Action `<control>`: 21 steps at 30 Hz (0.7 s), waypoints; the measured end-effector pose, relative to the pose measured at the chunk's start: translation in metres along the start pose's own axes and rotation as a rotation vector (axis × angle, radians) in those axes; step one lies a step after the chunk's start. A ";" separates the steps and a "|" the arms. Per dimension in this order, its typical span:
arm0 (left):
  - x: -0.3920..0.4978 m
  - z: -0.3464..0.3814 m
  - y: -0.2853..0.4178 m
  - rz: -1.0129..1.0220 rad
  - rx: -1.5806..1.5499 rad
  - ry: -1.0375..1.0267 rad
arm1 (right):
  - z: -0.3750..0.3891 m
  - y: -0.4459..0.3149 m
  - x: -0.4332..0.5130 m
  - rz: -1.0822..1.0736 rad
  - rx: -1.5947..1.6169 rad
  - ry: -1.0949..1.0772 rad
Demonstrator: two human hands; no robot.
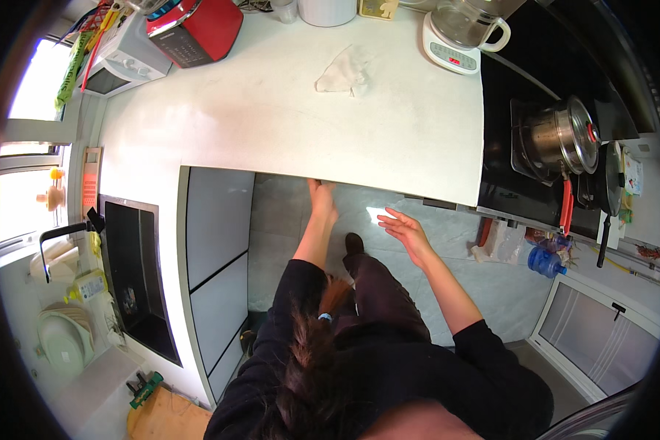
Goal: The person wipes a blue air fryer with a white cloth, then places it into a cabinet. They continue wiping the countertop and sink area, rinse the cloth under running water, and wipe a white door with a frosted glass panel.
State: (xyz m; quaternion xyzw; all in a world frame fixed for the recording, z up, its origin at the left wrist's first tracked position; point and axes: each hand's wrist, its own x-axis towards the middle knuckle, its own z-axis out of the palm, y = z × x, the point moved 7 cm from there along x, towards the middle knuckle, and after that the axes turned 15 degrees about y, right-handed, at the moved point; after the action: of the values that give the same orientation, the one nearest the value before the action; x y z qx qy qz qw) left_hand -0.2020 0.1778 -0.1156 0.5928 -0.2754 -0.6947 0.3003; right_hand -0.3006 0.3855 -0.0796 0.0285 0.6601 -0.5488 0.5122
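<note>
My left hand (323, 202) is at the front edge of the white countertop (286, 137), its fingertips partly hidden beneath that edge. Whether it grips something there cannot be told. Over the grey tiled floor, my right hand (406, 234) is held in the air with its fingers apart and nothing in it. A crumpled pale cloth (344, 71) lies on the countertop beyond both hands.
A red appliance (203, 33) and a glass kettle on a white base (452, 55) stand at the back. On the right, a steel pot (561, 137) sits on the black stove. The sink (137, 286) is at left, beside grey cabinet doors (220, 220). A blue water bottle (544, 261) lies at right.
</note>
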 end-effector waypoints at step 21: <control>-0.061 -0.148 -0.016 0.014 0.022 0.059 | 0.223 -0.178 0.205 -1.094 -1.267 0.622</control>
State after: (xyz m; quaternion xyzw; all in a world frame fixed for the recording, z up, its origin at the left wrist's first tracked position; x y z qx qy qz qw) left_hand -0.0502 0.2304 -0.1090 0.6144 -0.2778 -0.6718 0.3067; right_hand -0.3608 0.0396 -0.0731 -0.4311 0.8699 -0.2159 -0.1039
